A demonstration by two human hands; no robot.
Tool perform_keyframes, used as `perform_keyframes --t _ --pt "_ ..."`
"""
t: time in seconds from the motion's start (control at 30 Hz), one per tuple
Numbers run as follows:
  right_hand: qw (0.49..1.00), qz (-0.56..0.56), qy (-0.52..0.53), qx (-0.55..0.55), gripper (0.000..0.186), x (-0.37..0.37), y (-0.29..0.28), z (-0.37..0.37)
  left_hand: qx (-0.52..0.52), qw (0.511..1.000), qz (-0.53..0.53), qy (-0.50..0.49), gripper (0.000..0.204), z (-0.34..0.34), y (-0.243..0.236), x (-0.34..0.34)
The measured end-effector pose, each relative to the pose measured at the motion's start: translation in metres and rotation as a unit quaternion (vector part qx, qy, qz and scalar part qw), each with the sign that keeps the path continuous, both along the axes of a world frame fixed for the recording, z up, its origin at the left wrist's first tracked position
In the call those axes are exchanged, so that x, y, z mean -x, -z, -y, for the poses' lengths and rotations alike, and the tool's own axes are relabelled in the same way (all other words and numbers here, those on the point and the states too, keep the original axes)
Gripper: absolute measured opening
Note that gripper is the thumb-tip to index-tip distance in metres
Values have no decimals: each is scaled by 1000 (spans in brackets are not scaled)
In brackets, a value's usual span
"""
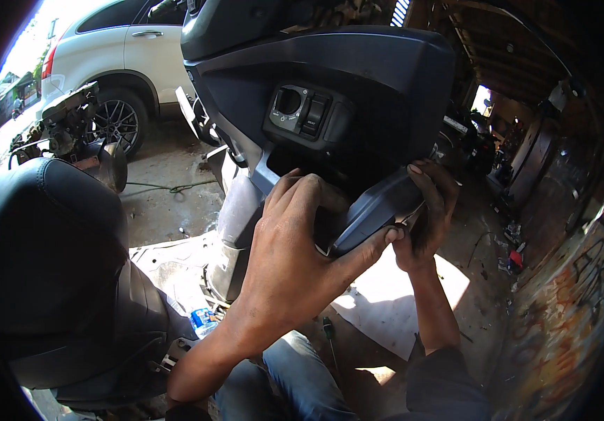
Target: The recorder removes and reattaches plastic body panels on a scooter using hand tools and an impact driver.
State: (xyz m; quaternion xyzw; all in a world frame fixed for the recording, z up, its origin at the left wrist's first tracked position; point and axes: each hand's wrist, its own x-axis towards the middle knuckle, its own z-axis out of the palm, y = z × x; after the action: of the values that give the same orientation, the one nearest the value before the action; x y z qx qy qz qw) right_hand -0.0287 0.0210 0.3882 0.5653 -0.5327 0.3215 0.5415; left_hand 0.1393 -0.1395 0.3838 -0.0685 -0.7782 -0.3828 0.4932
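Observation:
A dark scooter front panel (393, 70) fills the upper middle, with a switch unit (309, 112) and an open compartment beneath it. My left hand (291, 245) grips a dark plastic lid (368, 214) at the compartment, its thumb on the lid's lower edge and its other fingers curled toward the opening, partly hidden. My right hand (424, 210) holds the same lid at its right end, fingers wrapped round it.
A black seat (53, 259) is at left, with a bare engine (60, 126) and white car (105, 49) behind. Below are a plastic bottle (202, 317), screwdriver (328, 333) and white sheet (386, 295). A painted wall (568, 302) and cluttered workshop fill the right.

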Motion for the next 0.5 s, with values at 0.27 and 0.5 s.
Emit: perform_keyframes --t 0.27,0.5 --pt "1000 9 2 3 63 -1 9 4 -45 997 -54 24 46 -11 6 -1" --pt "1000 3 -6 16 61 1 11 3 -36 999 -39 9 47 -4 6 -1"
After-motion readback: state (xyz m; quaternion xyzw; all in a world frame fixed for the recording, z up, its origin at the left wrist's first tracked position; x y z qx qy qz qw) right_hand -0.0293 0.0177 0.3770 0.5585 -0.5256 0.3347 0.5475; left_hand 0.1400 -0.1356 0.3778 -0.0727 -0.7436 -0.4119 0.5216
